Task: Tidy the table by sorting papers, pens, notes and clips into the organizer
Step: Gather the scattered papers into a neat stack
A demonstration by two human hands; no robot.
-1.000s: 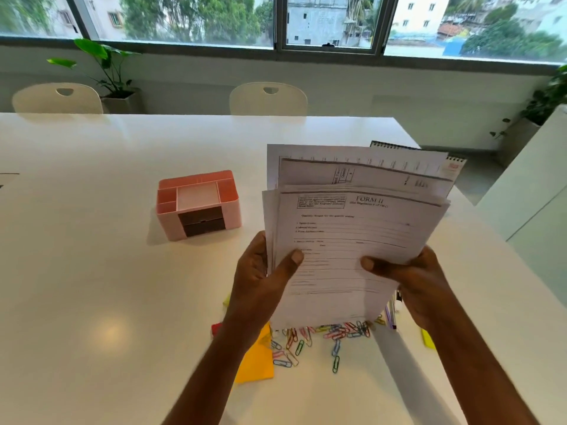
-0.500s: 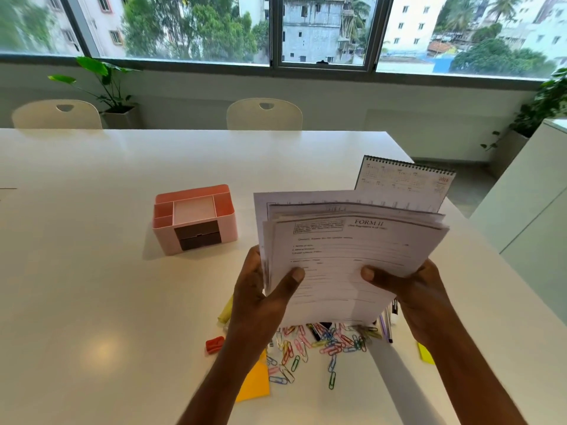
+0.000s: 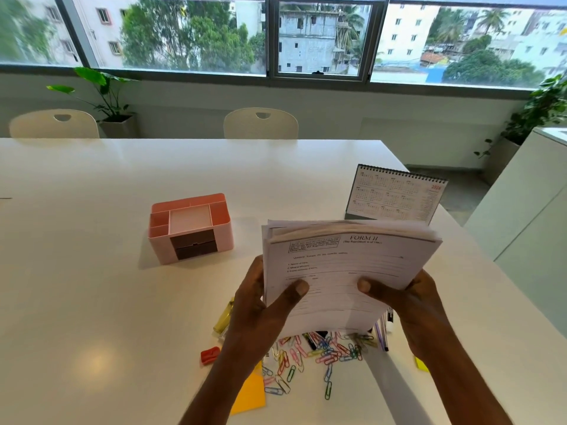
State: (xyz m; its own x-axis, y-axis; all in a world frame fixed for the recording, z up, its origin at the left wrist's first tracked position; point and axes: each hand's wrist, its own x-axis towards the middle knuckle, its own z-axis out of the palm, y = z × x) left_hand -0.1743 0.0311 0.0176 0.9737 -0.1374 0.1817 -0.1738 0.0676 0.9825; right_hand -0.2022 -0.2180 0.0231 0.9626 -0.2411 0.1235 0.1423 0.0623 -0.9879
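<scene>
While both hands hold a stack of papers (image 3: 346,271) upright above the white worktop (image 3: 92,302), the left hand (image 3: 260,314) grips its left edge, thumb across the front, and the right hand (image 3: 411,305) pinches the lower right corner. Coloured paper clips (image 3: 319,357) lie scattered beneath. A pink organizer (image 3: 190,228) stands well apart to the left, with a desk calendar (image 3: 399,194) behind the stack.

papers (image 3: 346,271) squared together, lowered, calendar (image 3: 395,194) uncovered

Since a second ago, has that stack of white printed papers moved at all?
Yes. The stack of white printed papers has dropped lower: it hid the spiral-bound desk calendar before; now the calendar shows almost whole above its top edge.
</scene>
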